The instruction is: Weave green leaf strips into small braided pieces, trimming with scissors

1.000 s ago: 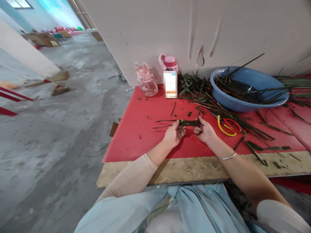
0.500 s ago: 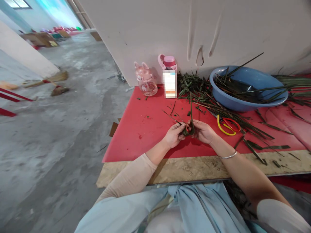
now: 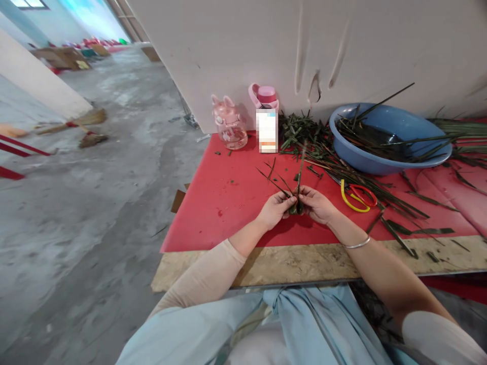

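We can read no text, label, brand, number or sign here: on the white panel [image 3: 267, 131] standing near the far edge of the red-covered table [image 3: 213, 203], a pale blue patch and an orange band appear to us only as coarse, illegible pixelated blocks.

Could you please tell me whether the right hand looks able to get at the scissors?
Probably yes: the scissors lie close to the right hand, handles uncovered, though that hand is holding the folded leaf.
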Demonstrator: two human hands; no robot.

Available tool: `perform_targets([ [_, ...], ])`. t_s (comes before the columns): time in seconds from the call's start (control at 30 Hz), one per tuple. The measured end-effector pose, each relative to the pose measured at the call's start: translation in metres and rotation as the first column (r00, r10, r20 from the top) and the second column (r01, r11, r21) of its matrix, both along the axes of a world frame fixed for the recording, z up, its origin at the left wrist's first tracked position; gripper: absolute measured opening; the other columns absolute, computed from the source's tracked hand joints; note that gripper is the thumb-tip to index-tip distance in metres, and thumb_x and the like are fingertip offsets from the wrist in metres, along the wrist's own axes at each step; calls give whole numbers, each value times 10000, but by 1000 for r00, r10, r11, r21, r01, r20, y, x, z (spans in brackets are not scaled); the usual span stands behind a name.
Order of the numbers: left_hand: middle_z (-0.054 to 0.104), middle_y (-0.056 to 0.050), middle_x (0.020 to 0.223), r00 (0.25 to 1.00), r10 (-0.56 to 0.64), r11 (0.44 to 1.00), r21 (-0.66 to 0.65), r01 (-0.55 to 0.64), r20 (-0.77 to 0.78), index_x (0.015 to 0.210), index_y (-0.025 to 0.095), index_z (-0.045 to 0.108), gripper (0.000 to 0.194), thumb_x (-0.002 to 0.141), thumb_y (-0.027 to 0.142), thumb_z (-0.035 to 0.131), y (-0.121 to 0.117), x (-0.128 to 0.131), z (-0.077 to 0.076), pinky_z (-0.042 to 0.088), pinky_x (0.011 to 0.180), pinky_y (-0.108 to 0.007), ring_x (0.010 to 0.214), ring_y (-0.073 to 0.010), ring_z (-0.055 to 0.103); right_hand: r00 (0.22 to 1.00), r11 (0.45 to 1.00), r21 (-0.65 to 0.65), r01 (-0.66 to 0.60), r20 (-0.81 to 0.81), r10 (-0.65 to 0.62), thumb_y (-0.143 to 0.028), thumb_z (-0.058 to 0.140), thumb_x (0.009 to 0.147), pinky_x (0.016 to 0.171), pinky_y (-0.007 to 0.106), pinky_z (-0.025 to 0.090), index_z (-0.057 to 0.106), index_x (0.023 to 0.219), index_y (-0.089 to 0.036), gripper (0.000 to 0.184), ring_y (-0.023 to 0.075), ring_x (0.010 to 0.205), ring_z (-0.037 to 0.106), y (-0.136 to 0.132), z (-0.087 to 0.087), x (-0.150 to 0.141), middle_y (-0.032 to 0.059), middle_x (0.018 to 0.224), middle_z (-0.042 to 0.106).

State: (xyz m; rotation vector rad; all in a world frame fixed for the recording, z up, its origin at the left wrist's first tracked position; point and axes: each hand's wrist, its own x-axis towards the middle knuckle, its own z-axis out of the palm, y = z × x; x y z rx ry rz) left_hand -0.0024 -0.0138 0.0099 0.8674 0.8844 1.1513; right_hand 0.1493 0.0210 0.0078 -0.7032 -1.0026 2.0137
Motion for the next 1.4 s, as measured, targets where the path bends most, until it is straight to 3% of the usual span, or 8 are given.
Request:
perform_targets([
  [0.4, 592, 17, 598, 994, 60, 997, 62, -55, -86, 824, 152, 669, 288, 651, 362, 765, 0, 1, -3, 337, 431, -186, 443, -55, 441, 998, 999, 47, 16, 65, -19, -391, 774, 665, 388, 156, 422, 507, 797, -201, 353, 80, 444, 555, -2, -1, -2, -67, 615, 603],
  [0.57, 607, -32, 805, 958, 226, 948, 265, -175, -177, 798, 173, 729, 161, 642, 180, 766, -2, 0, 2, 450, 697, -190, 786, -120, 553, 993, 994, -7, -105, 61, 105, -413, 752, 689, 453, 188, 484, 606, 944, -184, 372, 93, 511, 586, -2, -4, -1, -32, 658, 636],
  [0.67, 604, -58, 1000, 955, 275, 942, 229, -245, -110, 866, 197, 730, 338, 552, 92, 800, -3, 0, 7, 445, 804, -192, 1012, -165, 542, 989, 991, -36, -129, 69, 131, -441, 741, 691, 462, 211, 499, 634, 910, -165, 369, 103, 508, 579, -3, -6, 0, -15, 651, 633],
  [0.8, 594, -51, 1070, 953, 293, 942, 192, -274, -78, 1028, 231, 661, 561, 509, 89, 819, -2, 3, 3, 446, 794, -211, 1022, -174, 538, 993, 996, 29, -87, 81, 85, -419, 772, 657, 482, 189, 471, 627, 812, -162, 333, 86, 511, 571, -2, -5, -1, -20, 657, 628],
  [0.97, 566, -15, 785, 920, 356, 910, 285, -302, -164, 816, 185, 605, 194, 686, 236, 741, -1, 1, -4, 425, 726, -210, 759, -123, 521, 992, 992, -8, 122, 36, -122, -386, 801, 613, 405, 153, 359, 545, 723, -189, 341, 65, 471, 502, -1, 3, -5, -68, 570, 555],
  [1.07, 544, -20, 794, 878, 430, 857, 401, -323, -211, 812, 185, 588, 132, 775, 290, 658, -5, 0, -3, 426, 729, -218, 751, -122, 513, 960, 960, -43, 278, 30, -277, -382, 810, 592, 356, 144, 255, 513, 710, -197, 369, 46, 415, 397, -1, 5, -8, -92, 509, 482],
  [1.23, 559, -53, 959, 861, 417, 825, 519, -224, -291, 1037, 189, 519, 339, 762, 312, 674, -7, 3, -7, 470, 710, -241, 869, -145, 548, 952, 951, -36, 307, 26, -306, -395, 828, 549, 382, 166, 339, 504, 707, -201, 410, 55, 431, 397, 0, 3, -11, -92, 505, 478],
  [1.4, 597, -58, 960, 801, 403, 836, 534, -126, -442, 968, 174, 588, 294, 735, 314, 700, -4, 2, -10, 478, 753, -261, 891, -149, 564, 945, 945, -21, 326, 29, -325, -412, 826, 550, 415, 172, 392, 506, 718, -204, 417, 56, 439, 418, 2, 0, -12, -93, 500, 476],
])
